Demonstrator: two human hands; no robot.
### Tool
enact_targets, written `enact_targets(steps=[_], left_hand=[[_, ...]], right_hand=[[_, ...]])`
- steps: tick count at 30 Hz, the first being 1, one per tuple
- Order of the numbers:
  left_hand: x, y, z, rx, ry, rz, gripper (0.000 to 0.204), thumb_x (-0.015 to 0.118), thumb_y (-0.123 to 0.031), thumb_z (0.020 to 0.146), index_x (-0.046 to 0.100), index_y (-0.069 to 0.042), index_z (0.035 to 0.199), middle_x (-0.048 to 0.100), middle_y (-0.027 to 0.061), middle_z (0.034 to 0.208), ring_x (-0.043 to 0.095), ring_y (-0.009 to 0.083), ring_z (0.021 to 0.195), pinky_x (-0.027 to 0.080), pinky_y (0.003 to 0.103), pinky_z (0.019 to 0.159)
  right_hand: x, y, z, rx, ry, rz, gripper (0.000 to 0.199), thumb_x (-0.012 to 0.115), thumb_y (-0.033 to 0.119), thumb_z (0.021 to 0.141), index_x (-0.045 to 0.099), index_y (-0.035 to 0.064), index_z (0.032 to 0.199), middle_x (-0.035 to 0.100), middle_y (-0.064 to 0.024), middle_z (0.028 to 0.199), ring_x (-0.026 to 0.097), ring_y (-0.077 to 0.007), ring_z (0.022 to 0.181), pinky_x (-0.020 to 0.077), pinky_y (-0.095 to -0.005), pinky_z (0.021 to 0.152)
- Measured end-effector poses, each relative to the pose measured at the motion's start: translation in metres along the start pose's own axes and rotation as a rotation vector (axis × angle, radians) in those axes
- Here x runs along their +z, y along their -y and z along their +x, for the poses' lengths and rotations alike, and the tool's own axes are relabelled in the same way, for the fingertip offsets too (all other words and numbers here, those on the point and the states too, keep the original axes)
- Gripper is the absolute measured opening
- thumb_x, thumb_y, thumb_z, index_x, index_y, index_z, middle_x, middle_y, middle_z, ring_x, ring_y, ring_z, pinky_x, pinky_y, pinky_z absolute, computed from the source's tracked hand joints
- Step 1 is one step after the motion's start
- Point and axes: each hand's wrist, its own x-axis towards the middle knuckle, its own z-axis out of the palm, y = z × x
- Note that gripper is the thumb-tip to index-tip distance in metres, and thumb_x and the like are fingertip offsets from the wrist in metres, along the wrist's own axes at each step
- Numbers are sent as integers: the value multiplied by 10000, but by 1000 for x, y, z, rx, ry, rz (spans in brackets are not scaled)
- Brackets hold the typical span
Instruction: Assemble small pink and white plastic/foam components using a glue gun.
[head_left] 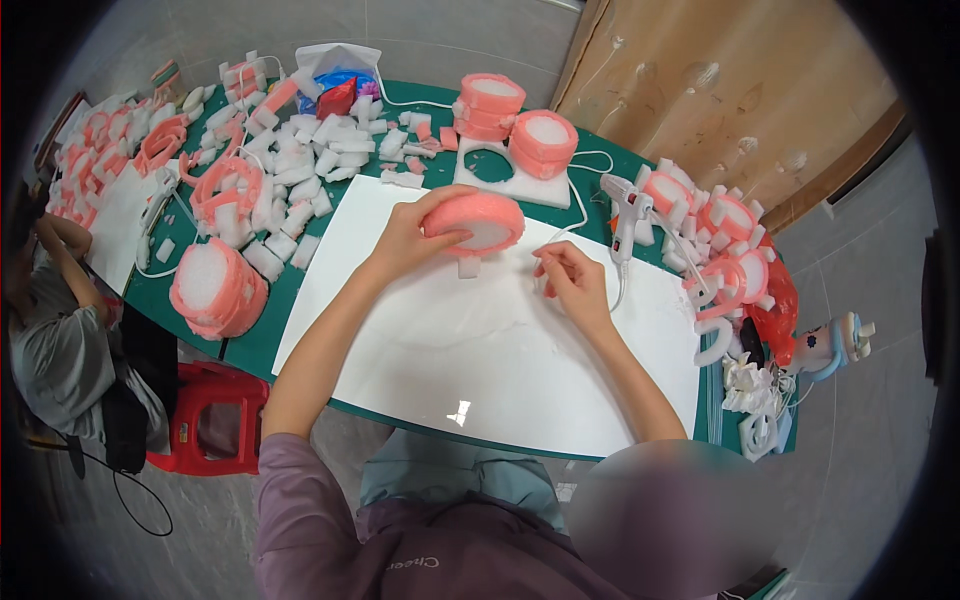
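Observation:
My left hand [412, 238] grips a round pink foam ring with a white foam middle [478, 222], holding it tilted just above a white sheet [500, 350] on the green table. A small white foam block [468, 267] sits under the ring's near edge. My right hand [572, 282] rests on the sheet to the right of the ring, fingers pinched together; whether something small is between them is too small to tell. A white glue gun [626, 212] stands just beyond my right hand, its cord trailing across the sheet.
Finished pink and white foam rings [520, 125] stand at the back on a white slab. Loose white foam blocks [300, 165] are heaped at the left, with a big pink ring [215, 288] near the edge. More rings [735, 250] crowd the right. Another person [55, 330] sits at far left beside a red stool [215, 415].

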Motion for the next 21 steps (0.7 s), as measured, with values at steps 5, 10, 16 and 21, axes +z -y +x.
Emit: enact_targets(steps=[5, 10, 16, 21], left_hand=[[-5, 0, 1, 21, 22, 39, 486, 683, -73, 661, 520, -98, 1119, 589, 71, 1065, 609, 201, 834, 471, 268, 759], [-5, 1, 4, 39, 24, 63, 471, 679, -101, 664, 523, -94, 1108, 592, 71, 1056, 611, 217, 828, 475, 277, 745], [-4, 2, 4, 62, 27, 54, 462, 682, -110, 654, 534, -97, 1091, 598, 81, 1036, 613, 226, 823, 476, 281, 743], [-7, -2, 2, 61, 36, 33, 457, 673, -104, 655, 535, -100, 1091, 600, 90, 1028, 612, 233, 829, 475, 280, 746]], right_hand=[[-32, -25, -21, -5, -208, -151, 138, 510, 117, 826, 590, 33, 901, 585, -19, 682, 534, -61, 613, 432, -219, 543], [-70, -51, -13, -54, -509, -311, 268, 569, 129, 789, 520, 26, 1032, 562, -47, 848, 524, -103, 752, 435, -238, 625], [-88, -75, 29, -21, -668, -363, 477, 648, 220, 727, 460, -3, 1104, 549, -96, 936, 527, -157, 813, 442, -263, 667], [-87, -61, 53, 265, -459, -387, 430, 589, 263, 779, 481, -33, 1071, 586, -110, 882, 561, -146, 790, 446, -258, 676]])
